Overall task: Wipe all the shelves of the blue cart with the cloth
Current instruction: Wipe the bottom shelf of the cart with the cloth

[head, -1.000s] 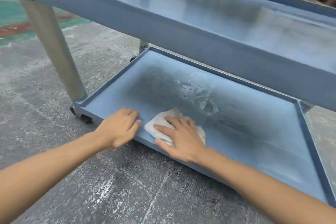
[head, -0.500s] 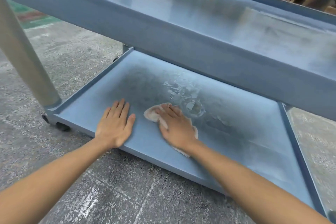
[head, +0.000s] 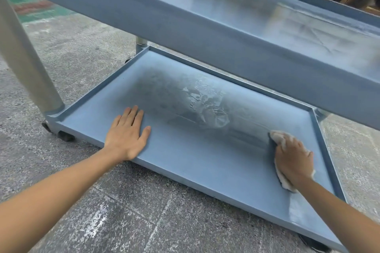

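Observation:
The blue cart's bottom shelf (head: 205, 162) lies low in front of me, with a wet smear at its middle. My right hand (head: 293, 159) presses the white cloth (head: 284, 181) flat onto the shelf near its right rim, and the cloth sticks out in front of and behind the hand. My left hand (head: 127, 133) rests flat, fingers straight, on the shelf's front left part. The upper shelf (head: 236, 2) spans the top of the view and hides the back of the bottom shelf.
A grey metal post (head: 24, 63) stands at the cart's front left corner, a second post (head: 141, 44) at the back left. A black caster (head: 65, 135) sits under the left corner. Rough concrete floor (head: 127, 211) surrounds the cart. Blurred objects lie beyond at the top right.
My right hand has slid the cloth from the middle of the bottom shelf over to its right side. My left hand stays flat on the shelf's left part.

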